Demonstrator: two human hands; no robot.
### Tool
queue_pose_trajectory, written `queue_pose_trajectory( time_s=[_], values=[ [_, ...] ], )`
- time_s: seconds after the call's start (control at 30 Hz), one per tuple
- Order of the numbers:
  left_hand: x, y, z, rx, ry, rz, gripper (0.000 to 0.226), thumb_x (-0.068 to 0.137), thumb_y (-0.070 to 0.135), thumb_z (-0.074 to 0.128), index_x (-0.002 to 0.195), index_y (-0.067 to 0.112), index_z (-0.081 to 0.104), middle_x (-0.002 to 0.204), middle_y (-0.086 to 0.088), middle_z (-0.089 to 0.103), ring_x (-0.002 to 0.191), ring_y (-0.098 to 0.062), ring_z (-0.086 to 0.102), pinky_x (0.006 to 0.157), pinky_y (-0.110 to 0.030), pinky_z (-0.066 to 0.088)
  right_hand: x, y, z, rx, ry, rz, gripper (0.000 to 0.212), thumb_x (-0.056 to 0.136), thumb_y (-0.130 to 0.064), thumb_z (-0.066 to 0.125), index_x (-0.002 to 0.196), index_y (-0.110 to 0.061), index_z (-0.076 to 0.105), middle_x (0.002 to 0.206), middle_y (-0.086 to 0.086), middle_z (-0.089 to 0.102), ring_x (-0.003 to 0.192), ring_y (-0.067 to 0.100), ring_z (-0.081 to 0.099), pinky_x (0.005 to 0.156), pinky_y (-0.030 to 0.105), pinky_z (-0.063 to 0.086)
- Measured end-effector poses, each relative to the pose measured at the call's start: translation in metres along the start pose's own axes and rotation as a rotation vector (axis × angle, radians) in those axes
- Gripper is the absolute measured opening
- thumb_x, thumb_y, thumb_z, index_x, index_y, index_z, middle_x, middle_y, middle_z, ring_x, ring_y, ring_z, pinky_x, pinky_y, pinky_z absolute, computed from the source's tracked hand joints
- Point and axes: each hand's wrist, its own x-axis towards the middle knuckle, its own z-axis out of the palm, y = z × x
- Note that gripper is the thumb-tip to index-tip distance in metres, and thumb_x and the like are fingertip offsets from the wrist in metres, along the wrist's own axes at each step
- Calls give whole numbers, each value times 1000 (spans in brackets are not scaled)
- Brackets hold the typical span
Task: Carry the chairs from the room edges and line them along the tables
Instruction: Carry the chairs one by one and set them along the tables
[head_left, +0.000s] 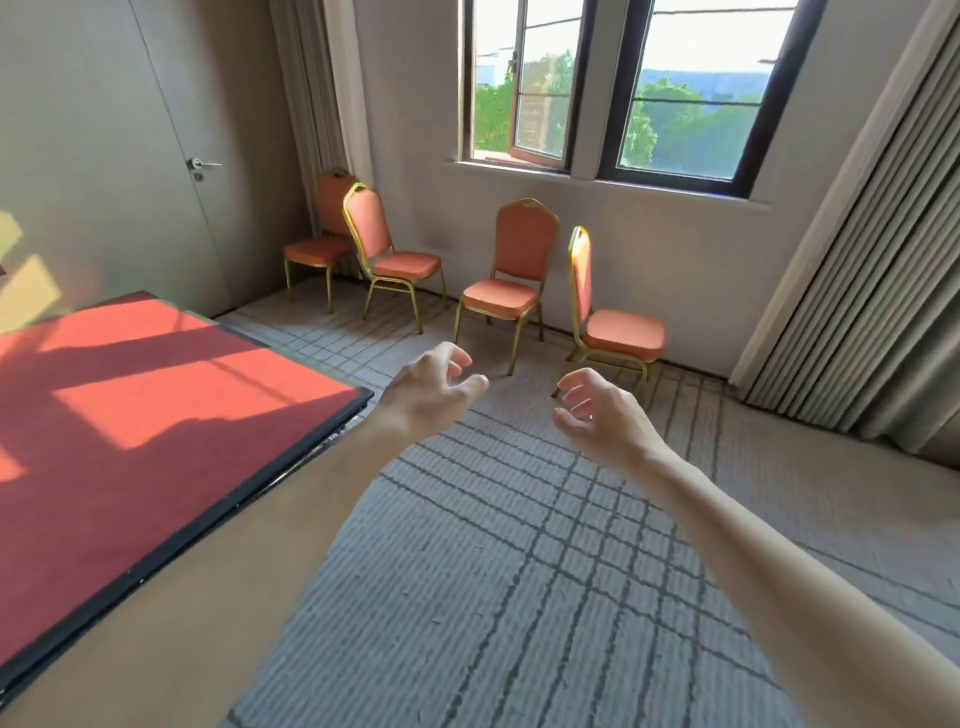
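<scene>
Well beyond both sets of fingertips, four orange chairs stand along the wall (649, 249) under the window (613, 88), none of them touched. The left hand (426, 389) and right hand (602, 410) reach forward empty, palms turned toward each other, fingers loosely curled and spread, pinching nothing.

The middle chair (511, 275) lies ahead of the gap between the hands, slightly nearer the left fingers (457, 358). Its seat points back toward the person and its tall backrest rises upright, so the long axis is vertical. Ahead and to the right of the right fingers (576, 382), the side-on chair (613, 322) shows its backrest edge-on, seat pointing right. Two more chairs (387, 249) sit farther ahead and to the left of the left hand.

The red-topped table (156, 415) runs to the left of the left forearm. Likely next comes walking up and gripping the middle chair by its back, one hand on each side.
</scene>
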Motion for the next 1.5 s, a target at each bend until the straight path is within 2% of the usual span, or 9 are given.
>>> queue_pose_trajectory(
  time_s=[0.23, 0.33, 0.43, 0.57, 0.8, 0.93, 1.3, 1.5],
  values=[
    [199, 15, 14, -19, 53, -22, 43, 88, 53, 57, 123, 30, 55, 119, 9, 61, 112, -11, 56, 91, -37, 48, 202, 58, -27, 12, 13, 20, 30, 88, -29, 67, 117, -26, 58, 102, -8, 65, 92, 9, 64, 91, 35, 52],
    [247, 7, 19, -25, 35, -17, 42, 89, 52, 58, 124, 29, 55, 120, 8, 60, 114, -10, 55, 90, -34, 46, 255, 69, -22, 12, -12, 19, 29, 89, -29, 66, 117, -27, 58, 102, -9, 66, 93, 9, 65, 91, 34, 52],
    [304, -11, 23, -34, 55, -64, 40, 90, 51, 58, 123, 29, 55, 121, 7, 60, 112, -10, 55, 87, -32, 44, 314, 83, -9, -12, -53, 9, 29, 89, -30, 66, 117, -28, 57, 103, -9, 65, 94, 8, 64, 90, 34, 53],
    [386, -46, 27, -64, 58, -102, 40, 90, 51, 58, 123, 30, 55, 121, 7, 60, 111, -13, 56, 90, -35, 47, 398, 100, 17, -48, -92, 2, 30, 89, -32, 64, 118, -29, 56, 105, -9, 65, 96, 9, 64, 91, 36, 53],
    [581, -121, 15, -147, 77, -119, 38, 88, 52, 59, 119, 31, 56, 119, 7, 61, 112, -13, 57, 95, -38, 48, 591, 119, 73, -202, -141, -24, 35, 91, -34, 61, 125, -26, 54, 115, -5, 64, 102, 11, 61, 92, 35, 51],
    [679, -141, -4, -152, 80, -112, 38, 87, 53, 59, 118, 31, 57, 118, 8, 62, 110, -13, 58, 94, -38, 49, 687, 118, 81, -303, -148, -9, 37, 91, -35, 58, 126, -26, 52, 117, -6, 62, 107, 12, 59, 88, 32, 49],
    [886, -201, -4, -135, 24, -146, 38, 91, 51, 57, 122, 29, 56, 121, 8, 60, 112, -11, 56, 94, -38, 48, 923, 151, 147, -299, -142, 1, 36, 90, -38, 58, 124, -27, 52, 116, -6, 62, 105, 13, 60, 89, 37, 53],
    [1027, -218, 30, -82, -43, -149, 36, 91, 50, 58, 122, 30, 56, 121, 9, 60, 112, -11, 56, 94, -35, 46, 1057, 215, 179, -274, -98, 39, 32, 90, -34, 57, 121, -25, 52, 116, -5, 63, 102, 13, 60, 78, 31, 49]
  ],
)
